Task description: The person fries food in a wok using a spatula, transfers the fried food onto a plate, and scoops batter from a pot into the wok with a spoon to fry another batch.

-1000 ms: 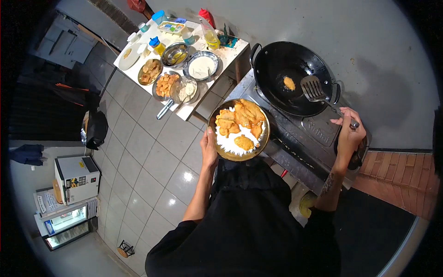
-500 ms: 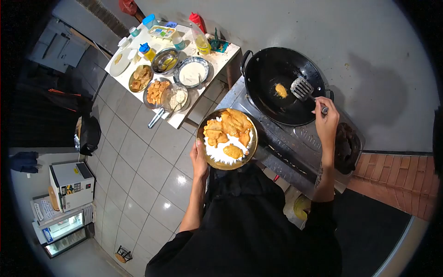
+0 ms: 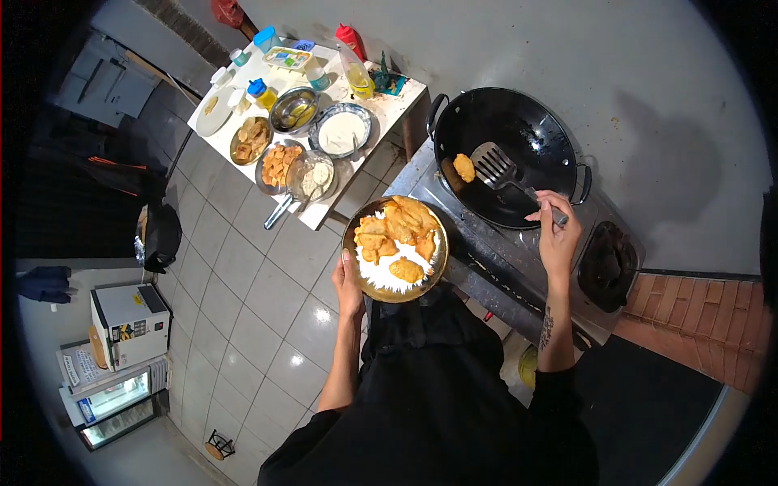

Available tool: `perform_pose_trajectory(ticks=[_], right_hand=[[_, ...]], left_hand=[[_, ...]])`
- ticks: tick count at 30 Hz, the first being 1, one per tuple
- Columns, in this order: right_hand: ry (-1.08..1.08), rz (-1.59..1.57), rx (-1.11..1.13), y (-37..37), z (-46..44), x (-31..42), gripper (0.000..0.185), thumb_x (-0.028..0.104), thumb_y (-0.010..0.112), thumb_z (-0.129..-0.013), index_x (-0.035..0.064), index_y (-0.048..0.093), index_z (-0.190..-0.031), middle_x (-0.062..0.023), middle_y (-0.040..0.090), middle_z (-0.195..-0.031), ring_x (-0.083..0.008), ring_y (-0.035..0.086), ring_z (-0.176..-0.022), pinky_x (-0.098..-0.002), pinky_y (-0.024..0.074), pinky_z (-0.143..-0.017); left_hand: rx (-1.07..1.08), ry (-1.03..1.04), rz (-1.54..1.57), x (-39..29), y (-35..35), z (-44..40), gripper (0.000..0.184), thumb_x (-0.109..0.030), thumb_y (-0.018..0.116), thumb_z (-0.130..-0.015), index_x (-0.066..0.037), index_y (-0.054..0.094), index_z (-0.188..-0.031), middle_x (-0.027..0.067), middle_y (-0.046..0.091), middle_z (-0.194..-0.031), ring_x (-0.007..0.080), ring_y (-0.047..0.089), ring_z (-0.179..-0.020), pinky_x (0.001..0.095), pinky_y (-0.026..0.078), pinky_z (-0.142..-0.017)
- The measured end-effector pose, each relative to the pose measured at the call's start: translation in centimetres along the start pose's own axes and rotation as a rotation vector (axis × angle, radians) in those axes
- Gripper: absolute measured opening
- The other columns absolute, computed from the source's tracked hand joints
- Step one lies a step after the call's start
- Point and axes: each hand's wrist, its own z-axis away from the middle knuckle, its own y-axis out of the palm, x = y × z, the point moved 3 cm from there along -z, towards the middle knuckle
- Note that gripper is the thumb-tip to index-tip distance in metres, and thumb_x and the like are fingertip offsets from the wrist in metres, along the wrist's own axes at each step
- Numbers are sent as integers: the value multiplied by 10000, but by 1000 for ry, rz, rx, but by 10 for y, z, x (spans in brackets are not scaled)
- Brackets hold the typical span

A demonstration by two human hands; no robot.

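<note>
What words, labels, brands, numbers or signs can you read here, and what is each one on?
No text can be read with certainty.
White box: stickers, too small to read.
Paper sign: writing, too blurred to read.
Glass-door fridge: blue label, too small to read.
Plastic tub: printed label, too blurred to read.

Bright glare on floor tiles (image 3: 243,300), soft shadow on wall (image 3: 616,49), dark fisheye edges
</note>
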Motion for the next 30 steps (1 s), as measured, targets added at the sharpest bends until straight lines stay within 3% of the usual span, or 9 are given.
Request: perform_pose_trajectory(ticks=[13, 19, 22, 30], right_hand=[[-69, 74, 18, -5, 18, 39, 115, -17, 515, -927, -64, 605, -982, -130, 601, -1051, -139, 624, -755, -277, 574, -644], [-24, 206, -183, -44, -7, 26, 113, 5, 546, -917, -76, 609, -963, -112, 613, -1002, -135, 613, -743, -244, 580, -583], [-101, 372, -148, -48, -21, 25, 111, 5, 552, -912, -80, 615, -948, -117, 619, -966, -142, 618, -735, -256, 589, -578], [-121, 379, -51, -22, -33, -6, 108, 35, 581, -894, -52, 615, -947, -125, 631, -910, -180, 634, -690, -279, 536, -579]], left_hand=[[27, 7, 7, 0, 6, 3, 395, -323, 432, -1020, 14, 542, -1194, 48, 627, -1036, 88, 580, -894, 256, 484, -778], [19, 9, 17, -5, 8, 8, 393, -319, 431, -1019, 17, 533, -1195, 54, 616, -1044, 100, 578, -917, 263, 485, -791], [-1, 4, 8, -6, 8, 9, 384, -315, 430, -1018, 17, 529, -1185, 53, 608, -1025, 105, 576, -915, 265, 485, -787], [-10, 14, 28, -7, 4, 12, 389, -314, 423, -1020, 21, 526, -1189, 45, 599, -1012, 106, 569, -910, 271, 480, -788]])
